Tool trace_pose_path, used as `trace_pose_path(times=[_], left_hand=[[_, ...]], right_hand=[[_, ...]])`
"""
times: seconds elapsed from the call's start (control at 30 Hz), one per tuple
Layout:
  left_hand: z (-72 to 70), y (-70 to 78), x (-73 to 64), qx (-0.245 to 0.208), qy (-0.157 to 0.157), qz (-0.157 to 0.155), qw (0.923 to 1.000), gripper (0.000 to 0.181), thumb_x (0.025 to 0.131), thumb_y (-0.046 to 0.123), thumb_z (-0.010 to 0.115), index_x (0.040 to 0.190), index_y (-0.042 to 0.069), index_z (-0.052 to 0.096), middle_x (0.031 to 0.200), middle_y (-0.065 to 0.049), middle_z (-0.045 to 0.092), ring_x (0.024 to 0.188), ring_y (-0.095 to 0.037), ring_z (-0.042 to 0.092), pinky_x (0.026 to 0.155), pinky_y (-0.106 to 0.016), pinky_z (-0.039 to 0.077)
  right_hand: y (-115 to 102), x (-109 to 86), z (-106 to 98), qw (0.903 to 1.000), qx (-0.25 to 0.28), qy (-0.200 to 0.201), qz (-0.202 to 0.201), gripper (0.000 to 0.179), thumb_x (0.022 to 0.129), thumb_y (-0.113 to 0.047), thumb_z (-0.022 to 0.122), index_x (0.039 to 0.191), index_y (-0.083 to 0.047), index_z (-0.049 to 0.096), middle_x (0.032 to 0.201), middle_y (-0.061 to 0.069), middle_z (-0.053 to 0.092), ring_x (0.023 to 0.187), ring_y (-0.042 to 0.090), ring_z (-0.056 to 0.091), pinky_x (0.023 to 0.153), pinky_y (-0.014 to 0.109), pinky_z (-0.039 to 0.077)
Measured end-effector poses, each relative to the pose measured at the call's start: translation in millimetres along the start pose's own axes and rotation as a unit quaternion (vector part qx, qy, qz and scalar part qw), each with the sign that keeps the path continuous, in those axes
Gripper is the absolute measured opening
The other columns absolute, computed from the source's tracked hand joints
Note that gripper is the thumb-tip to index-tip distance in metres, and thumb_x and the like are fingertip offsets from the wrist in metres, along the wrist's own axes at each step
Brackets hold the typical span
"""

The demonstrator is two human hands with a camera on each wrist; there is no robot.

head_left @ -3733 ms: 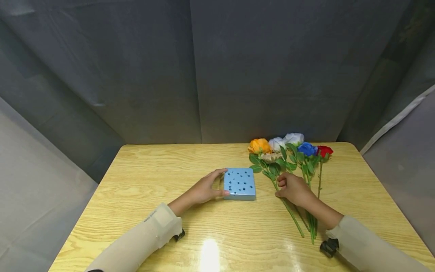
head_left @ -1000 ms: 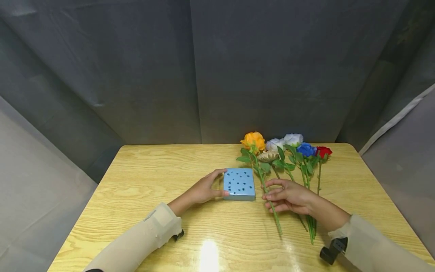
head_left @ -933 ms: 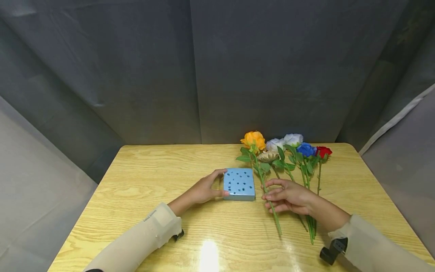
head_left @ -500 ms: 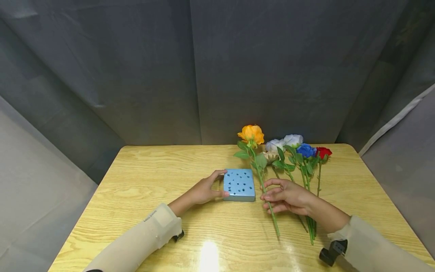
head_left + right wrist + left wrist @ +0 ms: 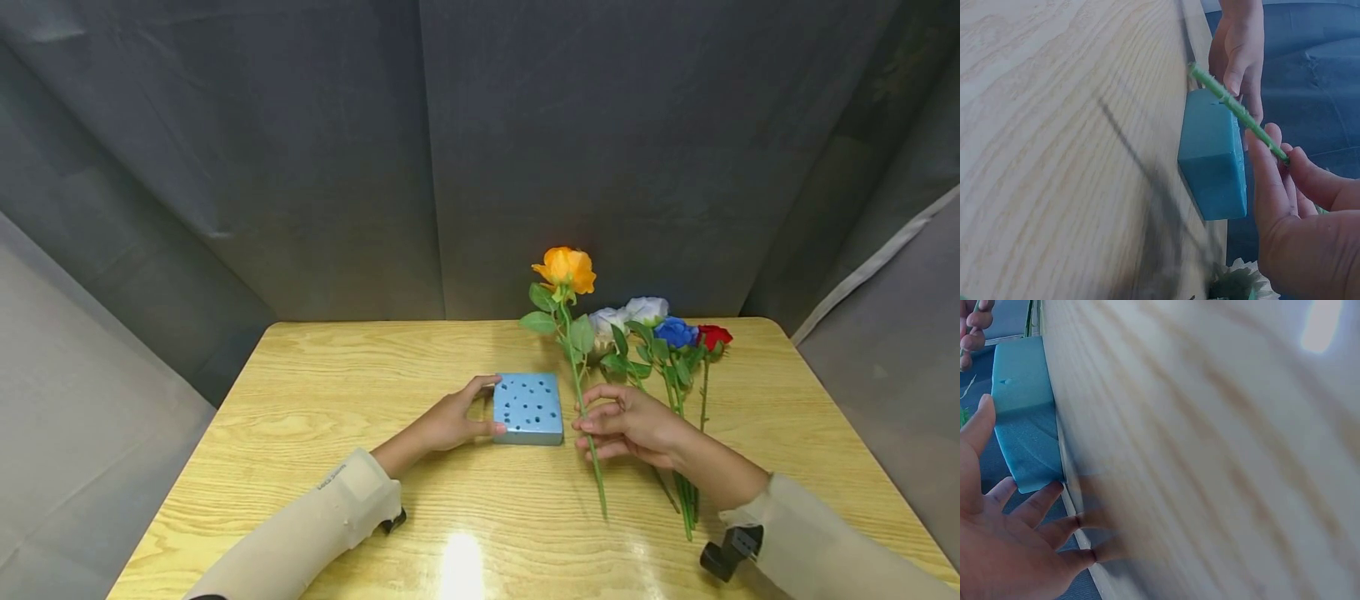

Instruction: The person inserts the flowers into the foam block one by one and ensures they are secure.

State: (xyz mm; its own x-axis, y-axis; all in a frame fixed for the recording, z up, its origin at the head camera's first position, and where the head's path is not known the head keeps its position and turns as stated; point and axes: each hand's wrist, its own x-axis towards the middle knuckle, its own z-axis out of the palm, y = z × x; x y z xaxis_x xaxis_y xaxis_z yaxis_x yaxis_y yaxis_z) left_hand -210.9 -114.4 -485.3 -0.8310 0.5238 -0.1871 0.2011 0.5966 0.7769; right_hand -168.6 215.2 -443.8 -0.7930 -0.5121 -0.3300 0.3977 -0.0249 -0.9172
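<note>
In the head view my left hand (image 5: 450, 419) holds a light-blue foam block (image 5: 528, 408) by its left side, thumb at the near corner and forefinger at the far one. Several small holes dot the block's top. To the right of it, my right hand (image 5: 633, 425) pinches the green stem of an orange rose (image 5: 566, 269) between thumb and fingers. The rose leans slightly left, its bloom above the table's back edge. In the right wrist view the cut end of the stem (image 5: 1235, 107) points past the block (image 5: 1210, 150), raised off the table.
More flowers lie at the right of the wooden table (image 5: 337, 367): white roses (image 5: 647, 310), a blue rose (image 5: 677, 332) and a red rose (image 5: 714, 337). A beige flower (image 5: 603, 343) is partly hidden behind the orange rose's leaves. Dark cloth (image 5: 337, 167) hangs behind the table.
My right hand has taken the orange rose from the pile, moved it left and raised it, and its bloom now stands higher and more upright. My left hand and the block have stayed put.
</note>
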Motion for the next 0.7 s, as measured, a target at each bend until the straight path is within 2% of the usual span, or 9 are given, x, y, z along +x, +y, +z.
trace_pose_path(times=[0.3, 0.57, 0.7], left_hand=[[0.2, -0.3, 0.3, -0.002, 0.002, -0.001, 1.0, 0.084, 0.092, 0.047, 0.076, 0.161, 0.036, 0.029, 0.163, -0.007, 0.041, 0.148, -0.036, 0.039, 0.119, -0.058, 0.031], [0.6, -2.6, 1.1, -0.002, 0.0, 0.002, 1.0, 0.084, 0.093, 0.048, 0.075, 0.162, 0.036, 0.028, 0.164, -0.007, 0.039, 0.149, -0.035, 0.039, 0.118, -0.058, 0.032], [0.8, -3.1, 1.5, 0.002, -0.001, 0.004, 1.0, 0.084, 0.093, 0.048, 0.075, 0.162, 0.036, 0.028, 0.164, -0.007, 0.039, 0.15, -0.035, 0.037, 0.119, -0.059, 0.031]], right_hand=[[-8.0, 4.0, 3.8, 0.9991, -0.024, 0.022, -0.027, 0.023, 0.102, 0.004, 0.059, 0.121, -0.007, 0.056, 0.104, 0.01, 0.075, 0.093, 0.026, 0.076, 0.08, 0.042, 0.063], [-14.9, 9.0, 7.5, 0.9972, -0.04, 0.04, -0.048, 0.021, 0.103, 0.006, 0.055, 0.123, -0.002, 0.054, 0.102, 0.009, 0.075, 0.094, 0.028, 0.076, 0.086, 0.048, 0.061], [-20.7, 13.0, 10.7, 0.9951, -0.057, 0.053, -0.06, 0.023, 0.103, 0.006, 0.055, 0.125, -0.001, 0.052, 0.102, 0.01, 0.075, 0.093, 0.027, 0.076, 0.084, 0.047, 0.061]])
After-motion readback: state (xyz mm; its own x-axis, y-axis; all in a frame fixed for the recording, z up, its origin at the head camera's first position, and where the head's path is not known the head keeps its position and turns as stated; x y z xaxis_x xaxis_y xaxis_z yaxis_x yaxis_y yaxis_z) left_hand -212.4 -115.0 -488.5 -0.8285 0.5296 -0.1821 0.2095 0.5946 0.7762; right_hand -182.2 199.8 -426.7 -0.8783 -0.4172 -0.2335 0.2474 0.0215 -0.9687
